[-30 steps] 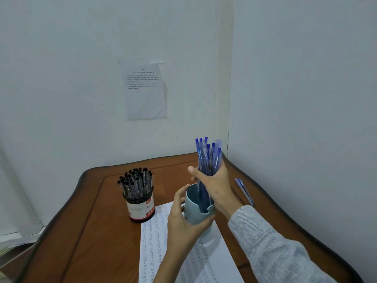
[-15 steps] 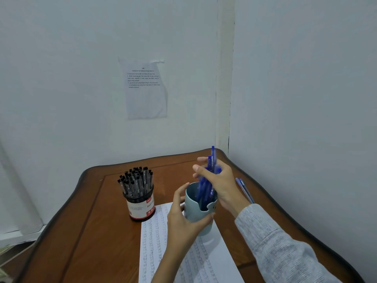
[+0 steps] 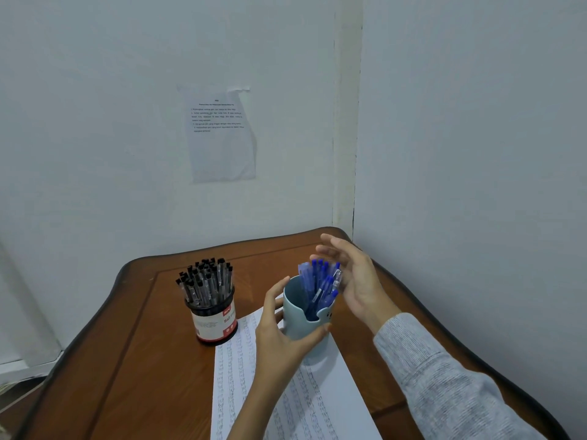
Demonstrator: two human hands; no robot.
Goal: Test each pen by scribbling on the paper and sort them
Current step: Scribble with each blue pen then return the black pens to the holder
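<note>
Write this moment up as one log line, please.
left hand: holds blue cup | right hand: open beside blue pens | blue cup: on paper | black pens: in red tub, untouched

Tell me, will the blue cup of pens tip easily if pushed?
Probably top-heavy: the blue pens stand above the cup and lean sideways. It may slide too, seeming to rest on smooth paper. The left hand gripping it likely steadies it.
</note>
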